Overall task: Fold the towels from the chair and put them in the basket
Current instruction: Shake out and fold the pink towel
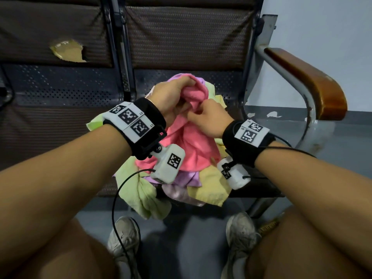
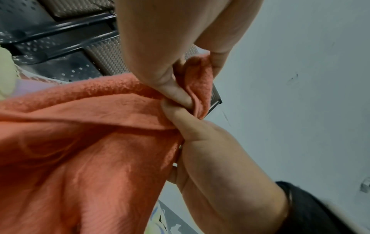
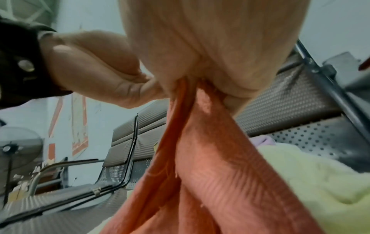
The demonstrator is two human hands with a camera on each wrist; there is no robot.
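Gripping the pink towel point(image 1: 191, 141) near its top edge, both hands work close together above the pile of towels point(image 1: 209, 190) on the chair point(image 1: 181, 47). The left hand point(image 1: 171, 97) has its fingers curled over a bunched fold of the pink cloth, and the left wrist view shows thumb and fingers pinching that fold. The right hand point(image 1: 209, 119) sits just below and beside it, touching it, with its fingers curled in and pinching the same towel; in the right wrist view the cloth hangs down in long folds from that grip. So neither hand is spread wide: each is closed on the pink towel.

That towel is lifted at the top while its lower part drapes down onto the heap. Under and around it lie a light green towel point(image 1: 141, 194), which spills over the front edge of the seat, a yellow towel point(image 1: 211, 192) and a purple towel point(image 1: 189, 179). A wooden armrest point(image 1: 308, 81) runs along the chair's right side. The backrest of the neighbouring seat has a tear point(image 1: 68, 50) showing yellow padding. Two grey shoes point(image 1: 124, 236) stand on the floor point(image 1: 181, 238) below.
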